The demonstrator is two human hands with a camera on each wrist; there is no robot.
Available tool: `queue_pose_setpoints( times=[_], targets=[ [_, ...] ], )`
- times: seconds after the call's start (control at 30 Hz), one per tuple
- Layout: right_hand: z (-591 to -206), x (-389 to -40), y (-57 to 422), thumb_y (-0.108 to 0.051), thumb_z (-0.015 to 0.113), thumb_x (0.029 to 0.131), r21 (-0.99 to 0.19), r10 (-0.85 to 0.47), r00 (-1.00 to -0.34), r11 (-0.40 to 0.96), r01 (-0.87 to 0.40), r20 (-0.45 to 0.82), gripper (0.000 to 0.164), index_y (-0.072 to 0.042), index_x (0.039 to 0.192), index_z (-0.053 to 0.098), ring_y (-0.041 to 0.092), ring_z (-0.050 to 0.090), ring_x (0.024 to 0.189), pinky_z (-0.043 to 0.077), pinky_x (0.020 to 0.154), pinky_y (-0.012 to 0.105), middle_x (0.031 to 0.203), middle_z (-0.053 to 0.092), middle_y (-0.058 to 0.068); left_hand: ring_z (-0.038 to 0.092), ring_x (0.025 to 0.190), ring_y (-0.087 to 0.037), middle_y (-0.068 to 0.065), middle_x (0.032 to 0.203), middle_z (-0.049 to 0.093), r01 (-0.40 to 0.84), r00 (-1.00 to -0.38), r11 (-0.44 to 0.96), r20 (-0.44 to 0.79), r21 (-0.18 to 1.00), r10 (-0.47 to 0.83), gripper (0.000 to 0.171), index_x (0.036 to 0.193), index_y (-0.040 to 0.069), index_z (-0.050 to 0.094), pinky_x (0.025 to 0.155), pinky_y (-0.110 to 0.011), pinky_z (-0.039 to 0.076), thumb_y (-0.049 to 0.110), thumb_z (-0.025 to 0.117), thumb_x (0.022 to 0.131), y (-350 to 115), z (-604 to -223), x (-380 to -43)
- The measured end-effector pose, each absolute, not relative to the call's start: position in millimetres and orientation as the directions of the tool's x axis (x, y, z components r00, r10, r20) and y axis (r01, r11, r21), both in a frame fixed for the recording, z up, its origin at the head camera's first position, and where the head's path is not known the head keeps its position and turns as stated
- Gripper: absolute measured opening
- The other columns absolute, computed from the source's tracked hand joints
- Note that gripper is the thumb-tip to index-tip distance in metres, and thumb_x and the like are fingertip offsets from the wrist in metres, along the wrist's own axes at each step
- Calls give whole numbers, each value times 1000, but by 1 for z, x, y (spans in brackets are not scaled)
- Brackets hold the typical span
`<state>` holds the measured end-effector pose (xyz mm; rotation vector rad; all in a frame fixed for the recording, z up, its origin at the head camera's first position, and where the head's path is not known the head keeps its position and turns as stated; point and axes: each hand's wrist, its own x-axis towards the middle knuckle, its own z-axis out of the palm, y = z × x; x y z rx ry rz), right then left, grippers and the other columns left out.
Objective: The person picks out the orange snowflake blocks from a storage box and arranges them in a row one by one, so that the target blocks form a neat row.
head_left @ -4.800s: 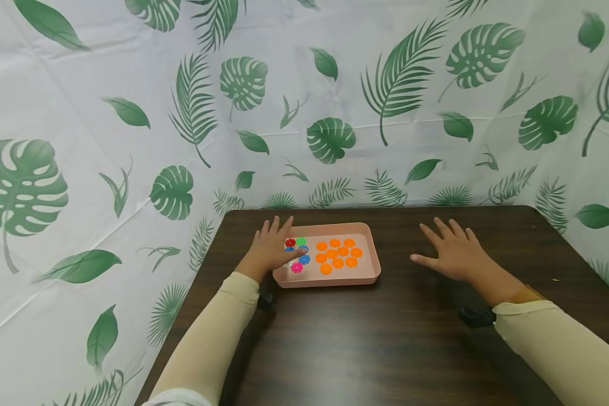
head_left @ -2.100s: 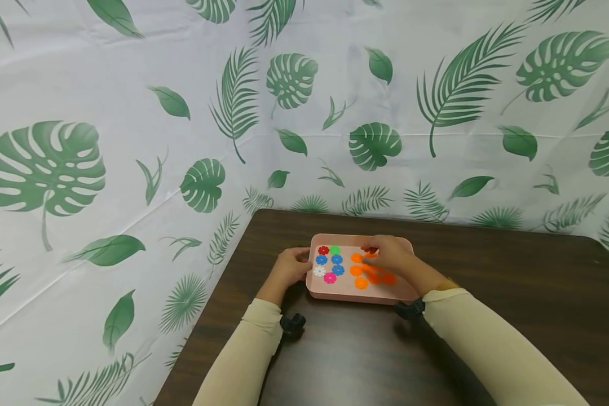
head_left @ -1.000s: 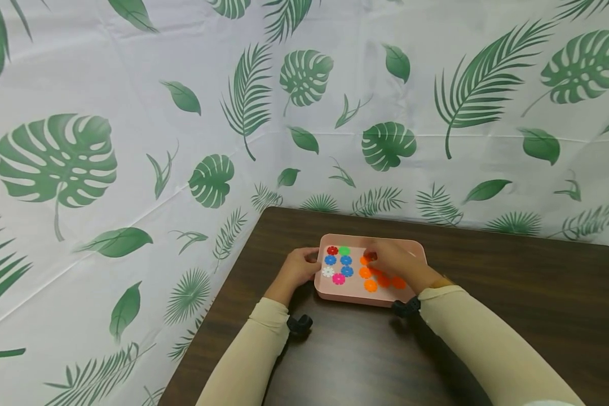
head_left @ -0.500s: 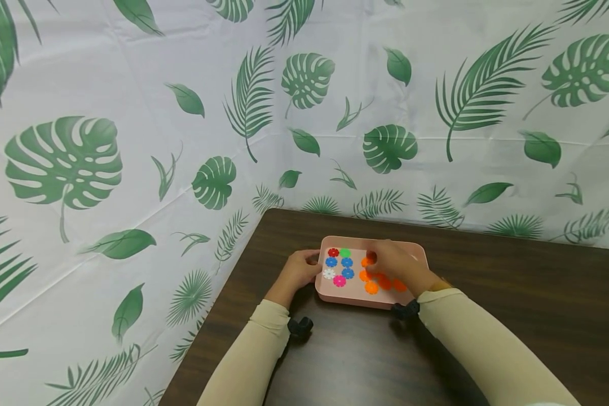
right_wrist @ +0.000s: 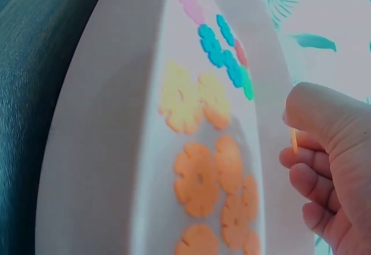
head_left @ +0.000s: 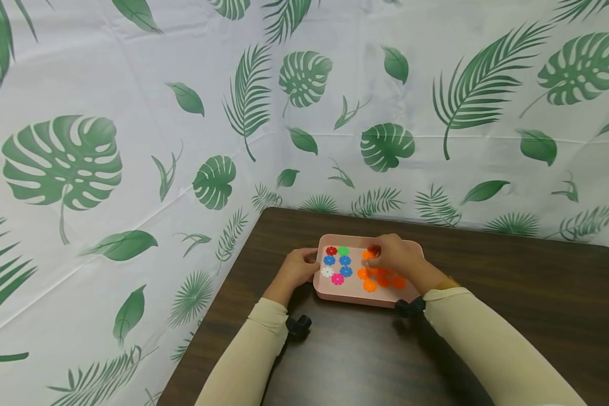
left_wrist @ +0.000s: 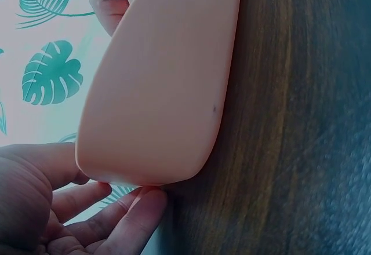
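A shallow pink tray (head_left: 352, 297) holds flower-shaped plastic discs. At its left end my left hand (head_left: 294, 270) grips the tray wall; the left wrist view shows thumb and fingers (left_wrist: 136, 220) against the outside end. Over the right half is my right hand (head_left: 398, 258). Its thumb and finger pinch one orange flower disc (right_wrist: 294, 140), seen edge-on in the right wrist view. Below it several orange flower discs (head_left: 369, 286) lie in a cluster, partly hidden by the hand. On the left half lie red, green, white, pink and blue discs (head_left: 345, 272).
The tray stands on a dark wooden table (head_left: 355, 349), near its far left corner. White cloth with green leaf prints (head_left: 309, 141) hangs behind and to the left. Each wrist wears a black camera strap (head_left: 298, 325).
Both hands, first spread open above the table, came to the tray; the left took hold of its end. Lately the right hand has risen slightly from the orange discs, one disc in its pinch.
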<state>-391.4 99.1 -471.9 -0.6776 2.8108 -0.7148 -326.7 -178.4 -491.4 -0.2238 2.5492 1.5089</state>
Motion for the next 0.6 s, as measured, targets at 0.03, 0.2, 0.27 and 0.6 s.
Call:
queue_pose_setpoints(
  times=[0.03,0.2,0.27,0.6],
  targets=[
    [-471,-392,101,-28,86,86,-481,-469,-882,781,-398,-31,36,-4,110,72,24,57,84,57,79,37,91,65,4,69,89,-24,-14,117,68,-215,-974,468,-223,857,-40,52,144,16,63,77,-39,64,16,74,94,-178,-491,-327],
    [-468,-391,112,-28,87,85,-441,-478,-878,782,-441,30,36,-4,108,74,23,57,85,55,79,39,93,66,4,70,87,-25,-15,118,68,-218,-974,440,-225,871,-38,51,145,15,62,72,-39,64,13,73,94,-178,-492,-325],
    [-464,-389,117,-25,87,85,-449,-473,-880,779,-439,40,35,-3,110,74,24,57,85,55,79,39,94,67,5,69,88,-25,-14,118,68,-223,-973,439,-228,870,-42,51,145,16,62,72,-38,64,13,73,95,-178,-492,-325],
    [-449,-389,161,-18,79,84,-470,-424,-899,775,-423,109,32,-1,111,74,24,57,80,52,70,37,93,68,7,66,92,-25,-12,115,69,-212,-976,472,-209,856,-59,49,143,17,64,79,-39,64,17,73,95,-177,-492,-322]
  ],
)
